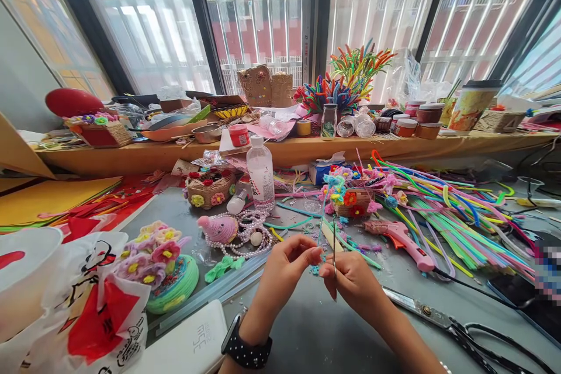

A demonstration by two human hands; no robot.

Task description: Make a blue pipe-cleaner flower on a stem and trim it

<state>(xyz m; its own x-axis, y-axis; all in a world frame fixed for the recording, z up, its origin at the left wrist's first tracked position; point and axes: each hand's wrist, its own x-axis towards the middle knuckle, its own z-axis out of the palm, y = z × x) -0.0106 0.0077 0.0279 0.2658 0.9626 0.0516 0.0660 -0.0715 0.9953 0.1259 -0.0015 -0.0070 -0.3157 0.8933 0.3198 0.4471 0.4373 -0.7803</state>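
Observation:
My left hand (294,262) is closed in a pinch around the lower end of a thin light blue pipe cleaner stem (322,220). That stem rises toward blue pipe cleaner flowers (336,187), which overlap a decorated basket behind. Close beside it, my right hand (353,280) grips a thin, dark, upright metal tool (334,239); whether it is tweezers or small scissors I cannot tell. Small blue fuzz clippings (314,270) lie on the table beneath the fingers. Just beyond the hands rests a pink hot glue gun (401,239), its nozzle pointing left.
Large scissors (427,310) lie at right, near a phone (521,304). Pipe cleaners (464,228) spread behind them. A plastic bottle (260,172), bead strings (258,225), a green flower cake (175,283), a white box (188,339) and a plastic bag (105,315) stand left.

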